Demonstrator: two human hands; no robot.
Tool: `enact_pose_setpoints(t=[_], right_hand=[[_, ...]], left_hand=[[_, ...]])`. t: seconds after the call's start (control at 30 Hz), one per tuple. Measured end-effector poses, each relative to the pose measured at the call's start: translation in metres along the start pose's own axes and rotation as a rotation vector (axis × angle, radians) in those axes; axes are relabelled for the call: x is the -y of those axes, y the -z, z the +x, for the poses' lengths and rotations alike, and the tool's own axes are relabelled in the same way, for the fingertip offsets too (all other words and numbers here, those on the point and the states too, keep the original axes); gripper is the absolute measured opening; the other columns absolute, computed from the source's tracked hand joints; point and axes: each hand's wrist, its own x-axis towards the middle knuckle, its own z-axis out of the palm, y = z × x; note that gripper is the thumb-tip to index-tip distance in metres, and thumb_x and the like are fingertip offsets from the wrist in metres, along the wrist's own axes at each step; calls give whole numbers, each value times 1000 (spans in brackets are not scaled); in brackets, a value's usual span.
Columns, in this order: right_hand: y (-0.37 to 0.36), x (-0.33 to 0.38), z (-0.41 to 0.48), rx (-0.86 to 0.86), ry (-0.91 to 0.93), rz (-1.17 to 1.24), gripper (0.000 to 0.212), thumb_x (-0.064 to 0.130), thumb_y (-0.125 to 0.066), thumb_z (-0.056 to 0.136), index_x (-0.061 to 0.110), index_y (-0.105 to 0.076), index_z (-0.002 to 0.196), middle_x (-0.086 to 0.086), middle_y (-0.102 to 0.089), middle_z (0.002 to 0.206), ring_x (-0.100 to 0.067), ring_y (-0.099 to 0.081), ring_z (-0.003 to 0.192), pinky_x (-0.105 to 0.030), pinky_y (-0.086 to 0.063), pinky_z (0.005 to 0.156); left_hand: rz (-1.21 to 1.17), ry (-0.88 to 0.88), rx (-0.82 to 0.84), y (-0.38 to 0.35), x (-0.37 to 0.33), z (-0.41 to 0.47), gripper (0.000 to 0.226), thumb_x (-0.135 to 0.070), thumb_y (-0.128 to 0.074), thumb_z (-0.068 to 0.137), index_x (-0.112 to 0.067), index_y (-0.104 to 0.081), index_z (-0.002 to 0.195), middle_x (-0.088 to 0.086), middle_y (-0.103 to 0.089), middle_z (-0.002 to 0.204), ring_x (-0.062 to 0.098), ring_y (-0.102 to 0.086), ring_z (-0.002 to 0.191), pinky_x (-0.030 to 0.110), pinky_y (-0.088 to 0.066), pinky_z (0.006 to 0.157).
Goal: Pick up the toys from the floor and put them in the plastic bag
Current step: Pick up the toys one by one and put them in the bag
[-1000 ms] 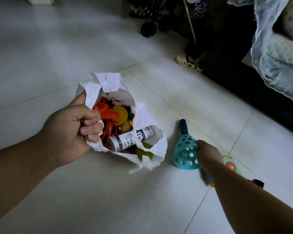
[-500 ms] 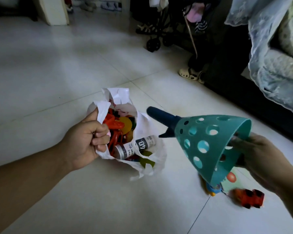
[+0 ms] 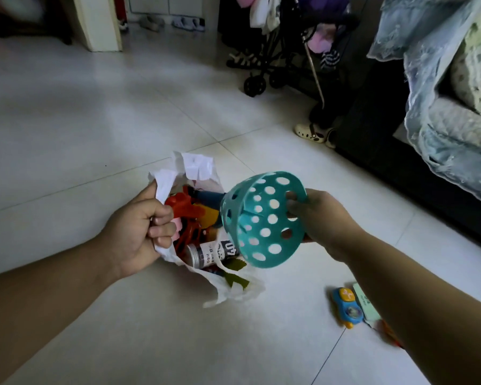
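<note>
Teal perforated scoop toy (image 3: 264, 218) gripped at its rim by right hand (image 3: 321, 220), dark handle pointing into the white plastic bag (image 3: 195, 169); left hand (image 3: 139, 232) clenched on the bag's edge. Blue-yellow toy car (image 3: 346, 307) lies on floor (image 3: 67, 134) near the right forearm

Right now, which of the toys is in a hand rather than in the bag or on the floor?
The teal perforated scoop cup, gripped by its rim in the right hand over the white plastic bag; the blue-and-yellow toy car lies on the floor.
</note>
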Motion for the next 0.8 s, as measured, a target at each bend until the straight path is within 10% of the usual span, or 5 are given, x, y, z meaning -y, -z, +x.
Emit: enact_pose_setpoints(t=[0.2, 0.43, 0.8], right_hand=[[3, 40, 2, -284, 188, -1000, 23, 12, -42, 86, 16, -56, 104, -7, -54, 81, -30, -50, 73, -29, -40, 60], [-45, 74, -18, -118, 333, -1144, 36, 18, -46, 88, 18, -48, 124, -3, -40, 68, -27, -43, 72, -31, -38, 58], [-128, 69, 50, 18, 237, -1052, 28, 9, -47, 90, 6, -50, 118, -10, -62, 114, -28, -60, 104, -32, -38, 73]], left_hand=[[-13, 16, 44, -2, 0, -3, 73, 7, -25, 85, -29, -29, 147, -5, -29, 48, 3, -26, 34, 16, -21, 36], [-27, 13, 107, -5, -6, -2, 62, 6, -29, 85, -35, -54, 123, -5, -29, 49, 3, -26, 35, 16, -21, 38], [-55, 45, 122, -11, -10, -2, 61, 6, -31, 86, -43, -58, 109, -6, -30, 49, 3, -26, 36, 16, -21, 38]])
